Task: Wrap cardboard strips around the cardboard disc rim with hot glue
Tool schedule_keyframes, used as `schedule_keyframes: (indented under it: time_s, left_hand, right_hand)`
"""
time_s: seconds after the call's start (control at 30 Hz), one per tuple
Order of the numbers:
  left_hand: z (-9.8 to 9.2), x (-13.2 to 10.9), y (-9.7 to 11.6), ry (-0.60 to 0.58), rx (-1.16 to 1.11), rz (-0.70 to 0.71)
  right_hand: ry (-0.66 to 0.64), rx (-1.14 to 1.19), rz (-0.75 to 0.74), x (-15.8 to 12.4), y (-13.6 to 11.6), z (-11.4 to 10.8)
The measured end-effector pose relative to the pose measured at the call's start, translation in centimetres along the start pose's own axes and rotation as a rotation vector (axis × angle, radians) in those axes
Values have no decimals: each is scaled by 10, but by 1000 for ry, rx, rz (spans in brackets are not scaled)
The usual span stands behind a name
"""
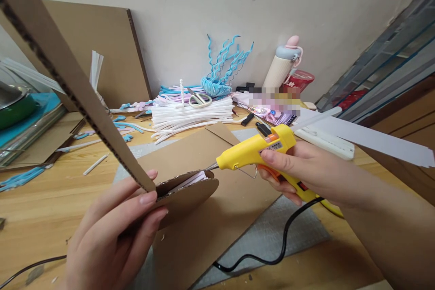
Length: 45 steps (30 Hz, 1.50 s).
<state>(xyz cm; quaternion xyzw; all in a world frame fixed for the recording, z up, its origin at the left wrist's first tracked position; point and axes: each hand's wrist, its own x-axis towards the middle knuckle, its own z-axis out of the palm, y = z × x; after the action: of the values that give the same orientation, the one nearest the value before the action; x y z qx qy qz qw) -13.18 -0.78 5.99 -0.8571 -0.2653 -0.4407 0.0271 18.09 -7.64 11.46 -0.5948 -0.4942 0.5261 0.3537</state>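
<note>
My left hand (112, 235) is closed around a cardboard piece (190, 192) with a rounded lower part and a long corrugated strip (68, 77) rising up to the upper left. My right hand (306, 172) grips a yellow hot glue gun (258, 149) with an orange trigger. Its metal nozzle touches the top edge of the rounded cardboard, where white material shows inside. The gun's black cord (278, 244) trails down over the table.
A large flat cardboard sheet (217, 226) lies on a grey mat (272, 235) on the wooden table. Behind are white sticks (190, 115), scissors (199, 98), blue curly pieces (224, 63), a bottle (282, 65), and a cardboard panel (102, 54) against the wall. A white strip (374, 140) lies right.
</note>
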Motion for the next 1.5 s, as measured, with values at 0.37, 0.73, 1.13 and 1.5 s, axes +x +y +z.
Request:
schedule_keyframes:
  time_s: [0.37,0.73,1.13,1.5]
  left_hand:
    - [1,7,2,-3,28,55]
    - [0,5,0,6,4,24]
    - [1,7,0,-3,-12,58]
    - [6,-6,-8,-31,-83,1]
  right_hand:
    - [-12,26,42,0,6,-2]
    - [0,48,27,1,7,-1]
    - [-3,115,16,0,11,-2]
    - [-10,124,63,2,16,1]
